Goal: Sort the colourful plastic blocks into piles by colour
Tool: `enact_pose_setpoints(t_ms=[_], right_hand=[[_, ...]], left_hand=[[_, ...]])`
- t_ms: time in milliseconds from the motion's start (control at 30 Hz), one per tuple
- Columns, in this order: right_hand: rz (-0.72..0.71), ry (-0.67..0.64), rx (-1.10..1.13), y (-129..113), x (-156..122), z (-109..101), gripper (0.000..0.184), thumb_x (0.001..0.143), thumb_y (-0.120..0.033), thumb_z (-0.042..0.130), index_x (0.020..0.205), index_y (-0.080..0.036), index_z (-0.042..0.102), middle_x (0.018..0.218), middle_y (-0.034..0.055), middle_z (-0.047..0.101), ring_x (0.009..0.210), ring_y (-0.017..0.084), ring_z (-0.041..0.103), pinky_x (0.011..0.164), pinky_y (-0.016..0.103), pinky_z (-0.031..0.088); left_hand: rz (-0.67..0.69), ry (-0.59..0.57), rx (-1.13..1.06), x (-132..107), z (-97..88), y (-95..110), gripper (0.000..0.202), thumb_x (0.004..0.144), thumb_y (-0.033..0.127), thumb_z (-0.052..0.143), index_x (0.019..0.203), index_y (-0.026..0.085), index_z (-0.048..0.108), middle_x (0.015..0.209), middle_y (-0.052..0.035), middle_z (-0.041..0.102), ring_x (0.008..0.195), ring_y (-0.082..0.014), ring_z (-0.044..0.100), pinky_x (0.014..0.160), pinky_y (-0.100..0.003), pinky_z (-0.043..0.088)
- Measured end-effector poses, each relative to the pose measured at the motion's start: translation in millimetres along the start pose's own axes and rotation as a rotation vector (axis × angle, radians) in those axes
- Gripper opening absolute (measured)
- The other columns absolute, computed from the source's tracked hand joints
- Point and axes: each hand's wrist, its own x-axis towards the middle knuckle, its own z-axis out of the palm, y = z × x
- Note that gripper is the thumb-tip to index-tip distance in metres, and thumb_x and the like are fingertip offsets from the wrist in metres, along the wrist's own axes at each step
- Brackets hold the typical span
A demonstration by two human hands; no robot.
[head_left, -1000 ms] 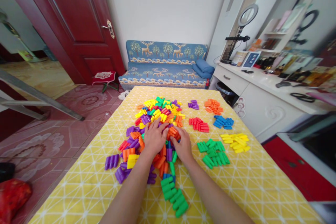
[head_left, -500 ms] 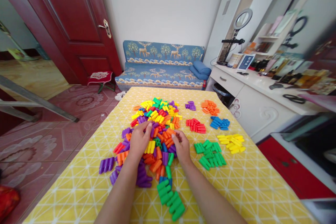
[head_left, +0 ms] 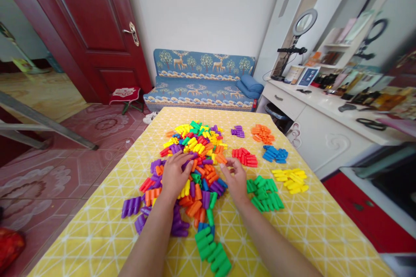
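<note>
A mixed pile of plastic tube-shaped building blocks (head_left: pixel 198 190) in purple, orange, yellow, red, green and blue lies on the table. My left hand (head_left: pixel 175 175) rests on the pile's left part, its thumb apart from the fingers, beside purple blocks. At the pile's right edge, my right hand (head_left: pixel 235 178) pinches an orange block (head_left: pixel 221 158) between thumb and fingers. Close to that hand is a group of green blocks (head_left: pixel 266 194); beyond it lie red blocks (head_left: pixel 244 157). More joined green blocks (head_left: pixel 212 251) lie between my forearms.
Sorted groups of yellow blocks (head_left: pixel 290 179), blue blocks (head_left: pixel 274 154), orange blocks (head_left: pixel 262 133) and purple blocks (head_left: pixel 238 131) lie on the right of the yellow patterned tablecloth (head_left: pixel 107 225). A blue sofa (head_left: pixel 201 88) stands behind the table, a white dresser (head_left: pixel 312 112) to the right.
My right hand has moved slightly right and away from me, with an orange block pinched in it. My left hand has shifted a little, its fingers spreading over the pile.
</note>
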Motion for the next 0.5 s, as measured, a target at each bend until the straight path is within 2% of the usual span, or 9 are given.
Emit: enact_pose_setpoints(t_ms=[100, 167, 200, 267, 333, 433, 500], right_hand=[[-0.08, 0.052, -0.062, -1, 50, -31, 0.036, 0.077, -0.046, 0.066, 0.099, -0.018, 0.062, 0.086, 0.0034, 0.065, 0.079, 0.018, 0.059, 0.069, 0.029, 0.045], [-0.096, 0.148, -0.157, 4, 92, -59, 0.039, 0.074, -0.047, 0.066, 0.098, -0.016, 0.064, 0.085, 0.004, 0.065, 0.075, 0.018, 0.059, 0.066, 0.028, 0.046], [-0.076, 0.203, -0.242, 9, 114, -74, 0.039, 0.073, -0.045, 0.067, 0.099, -0.016, 0.064, 0.088, 0.0047, 0.066, 0.078, 0.018, 0.059, 0.069, 0.028, 0.047], [0.057, 0.324, -0.396, 22, 152, -105, 0.037, 0.071, -0.04, 0.068, 0.099, -0.015, 0.065, 0.09, 0.0051, 0.067, 0.08, 0.017, 0.06, 0.072, 0.028, 0.048], [0.165, 0.397, -0.476, 36, 180, -134, 0.033, 0.07, -0.036, 0.067, 0.093, -0.012, 0.066, 0.083, 0.0074, 0.066, 0.077, 0.02, 0.06, 0.07, 0.031, 0.047], [0.333, 0.42, -0.607, 53, 201, -169, 0.02, 0.067, -0.031, 0.071, 0.072, -0.013, 0.065, 0.064, 0.0062, 0.059, 0.069, 0.024, 0.059, 0.065, 0.036, 0.045], [0.393, 0.395, -0.689, 61, 206, -183, 0.018, 0.064, -0.028, 0.075, 0.064, -0.014, 0.064, 0.058, 0.0053, 0.056, 0.069, 0.026, 0.059, 0.066, 0.038, 0.044]], left_hand=[[-0.007, 0.012, 0.008, -1, 0.7, 0, 0.03, 0.092, 0.037, 0.049, 0.113, 0.03, 0.07, 0.118, 0.0006, 0.07, 0.123, -0.0251, 0.055, 0.107, -0.048, 0.041], [-0.012, 0.014, 0.008, -1, 0.6, 1, 0.03, 0.092, 0.037, 0.05, 0.112, 0.031, 0.071, 0.118, 0.0008, 0.071, 0.123, -0.0249, 0.055, 0.107, -0.048, 0.041], [-0.014, 0.012, 0.008, -1, 0.4, 1, 0.029, 0.092, 0.037, 0.05, 0.112, 0.031, 0.07, 0.118, 0.0008, 0.071, 0.123, -0.0247, 0.055, 0.107, -0.048, 0.041], [-0.024, 0.005, 0.005, -1, -0.1, 3, 0.029, 0.092, 0.037, 0.05, 0.112, 0.031, 0.07, 0.119, 0.0006, 0.07, 0.123, -0.0246, 0.055, 0.107, -0.048, 0.04], [-0.044, -0.009, 0.002, -1, -0.7, 4, 0.029, 0.093, 0.038, 0.049, 0.113, 0.033, 0.07, 0.12, 0.001, 0.07, 0.122, -0.0246, 0.057, 0.11, -0.052, 0.037], [-0.075, -0.032, -0.015, -1, -1.2, 5, 0.029, 0.093, 0.038, 0.048, 0.113, 0.035, 0.069, 0.122, 0.0008, 0.069, 0.118, -0.0243, 0.06, 0.111, -0.053, 0.034], [-0.084, -0.04, -0.026, -1, -1.4, 6, 0.03, 0.093, 0.039, 0.048, 0.113, 0.034, 0.069, 0.123, 0.0002, 0.069, 0.118, -0.0238, 0.06, 0.11, -0.051, 0.037]])
